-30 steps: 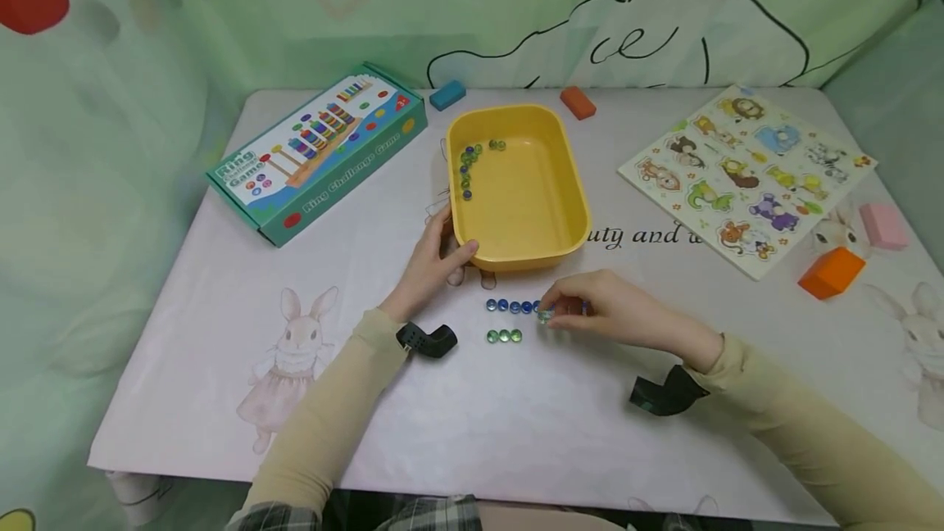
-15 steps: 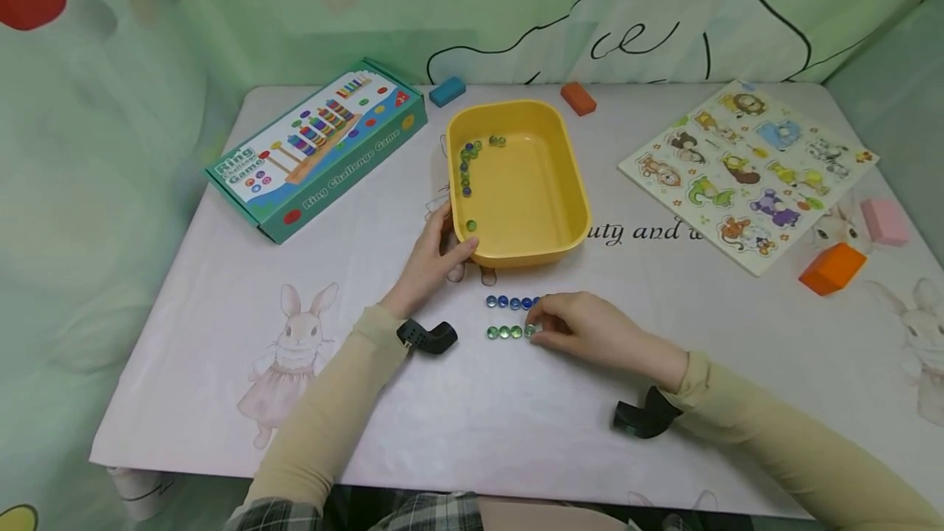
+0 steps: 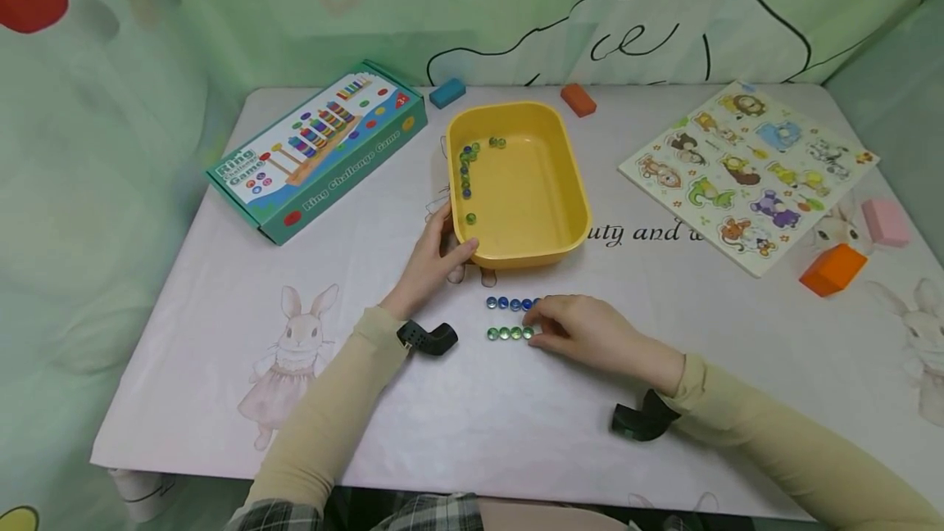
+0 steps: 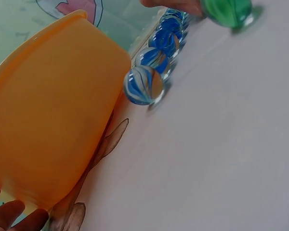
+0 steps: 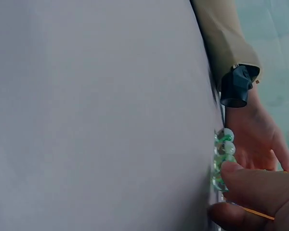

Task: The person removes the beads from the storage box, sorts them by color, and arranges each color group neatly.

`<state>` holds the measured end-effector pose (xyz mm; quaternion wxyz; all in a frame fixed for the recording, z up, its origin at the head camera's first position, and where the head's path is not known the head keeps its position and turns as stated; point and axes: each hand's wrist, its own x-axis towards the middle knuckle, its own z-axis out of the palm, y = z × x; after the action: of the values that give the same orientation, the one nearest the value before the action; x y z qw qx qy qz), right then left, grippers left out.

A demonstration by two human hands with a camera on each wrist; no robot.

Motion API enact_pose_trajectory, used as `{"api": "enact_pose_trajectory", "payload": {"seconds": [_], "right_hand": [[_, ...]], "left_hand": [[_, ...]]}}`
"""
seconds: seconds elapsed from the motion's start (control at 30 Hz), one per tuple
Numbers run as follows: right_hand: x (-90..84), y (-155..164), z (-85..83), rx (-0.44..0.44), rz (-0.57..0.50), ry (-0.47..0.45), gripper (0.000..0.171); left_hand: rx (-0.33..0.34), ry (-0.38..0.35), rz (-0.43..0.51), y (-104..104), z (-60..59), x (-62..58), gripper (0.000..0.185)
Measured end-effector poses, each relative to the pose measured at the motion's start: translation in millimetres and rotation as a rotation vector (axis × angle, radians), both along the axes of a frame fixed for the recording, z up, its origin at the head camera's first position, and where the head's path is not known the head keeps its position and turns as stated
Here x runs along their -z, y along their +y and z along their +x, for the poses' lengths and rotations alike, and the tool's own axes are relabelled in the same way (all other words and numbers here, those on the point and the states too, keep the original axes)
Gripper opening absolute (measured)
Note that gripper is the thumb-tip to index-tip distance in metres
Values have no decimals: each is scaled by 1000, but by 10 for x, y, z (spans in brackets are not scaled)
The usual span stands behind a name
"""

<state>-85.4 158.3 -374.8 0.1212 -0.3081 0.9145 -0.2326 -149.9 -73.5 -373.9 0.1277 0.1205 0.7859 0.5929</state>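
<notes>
A yellow tray (image 3: pixel 575 224) stands mid-table with several blue and green marbles (image 3: pixel 468 161) along its left wall. My left hand (image 3: pixel 437 256) grips its near-left corner, thumb on the rim; the tray wall (image 4: pixel 53 120) fills the left wrist view. In front of the tray lie a row of blue marbles (image 3: pixel 509 303) (image 4: pixel 143 85) and a row of green marbles (image 3: pixel 505 333) (image 5: pixel 225 143). My right hand (image 3: pixel 571 326), fingers curled, pinches the green marble (image 3: pixel 528 333) at that row's right end.
A ring game box (image 3: pixel 317 150) lies at the left and an animal puzzle board (image 3: pixel 745 170) at the right. Loose blocks: blue (image 3: pixel 447 93) and orange (image 3: pixel 578 100) behind the tray, orange (image 3: pixel 832 270) and pink (image 3: pixel 882 222) at far right.
My right hand moved left from the blue row's end to the green row's right end, bringing a green marble there. One marble rolled nearer in the tray. The left hand stayed.
</notes>
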Motion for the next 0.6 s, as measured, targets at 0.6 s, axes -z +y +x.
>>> {"api": "enact_pose_trajectory", "payload": {"seconds": [0.6], "right_hand": [[-817,-43,-706,-318,18,-251,13]], "left_hand": [[6,16,40,-26,-141,318,72]]}}
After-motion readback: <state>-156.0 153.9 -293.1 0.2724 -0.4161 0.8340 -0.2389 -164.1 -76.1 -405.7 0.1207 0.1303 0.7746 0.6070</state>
